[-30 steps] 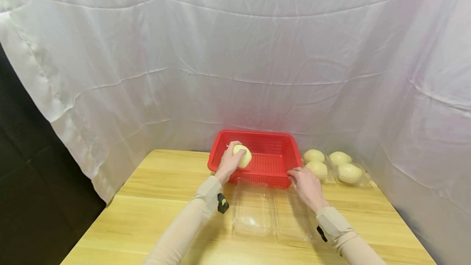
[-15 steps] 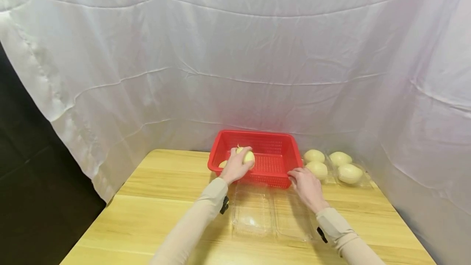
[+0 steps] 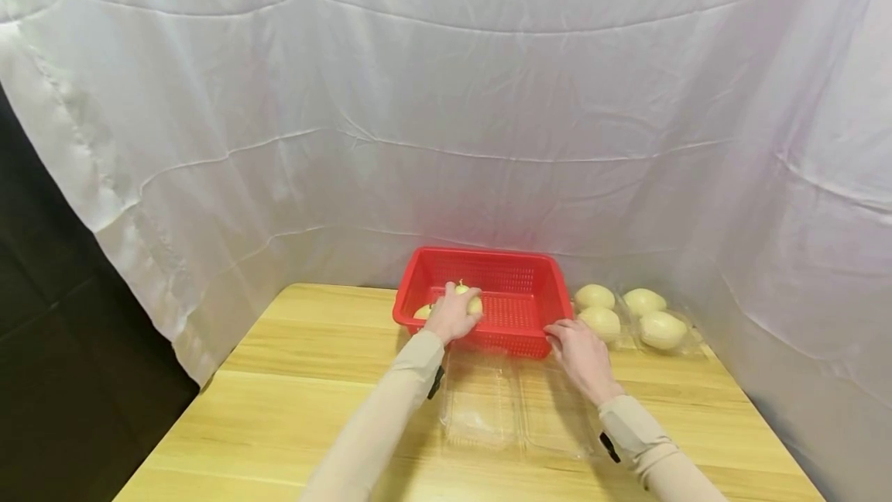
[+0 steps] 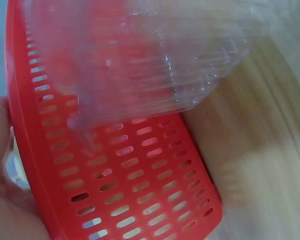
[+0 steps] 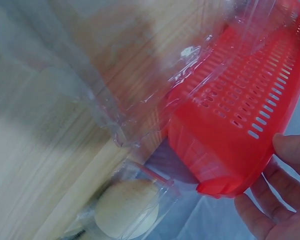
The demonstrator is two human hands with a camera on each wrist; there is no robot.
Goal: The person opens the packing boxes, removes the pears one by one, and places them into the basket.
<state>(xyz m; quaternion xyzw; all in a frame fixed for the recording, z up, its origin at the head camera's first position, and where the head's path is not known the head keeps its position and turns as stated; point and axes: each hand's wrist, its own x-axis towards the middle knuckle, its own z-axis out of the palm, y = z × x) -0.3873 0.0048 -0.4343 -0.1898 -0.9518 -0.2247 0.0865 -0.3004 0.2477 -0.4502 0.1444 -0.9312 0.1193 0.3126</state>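
The red basket [image 3: 543,260] stands at the back of the table. My left hand [image 3: 451,316] is inside its left half, fingers round a pale yellow pear [image 3: 475,305] whose stem points up; the hand hides much of it. Another pear [image 3: 422,311] lies to its left in the basket. My right hand [image 3: 581,351] holds the front right corner of the basket's rim; in the right wrist view its thumb [image 5: 290,150] lies on one side of the wall. An opened clear plastic box [image 3: 481,409] lies in front of the basket.
Right of the basket, clear packs hold several pears [image 3: 662,329]. A pale curtain [image 3: 446,99] hangs behind the wooden table [image 3: 293,393] and along its sides. Beyond the left edge is a dark area.
My left hand has moved slightly right and lower into the basket with the pear, uncovering the other pear at the left. The right hand has stayed on the rim.
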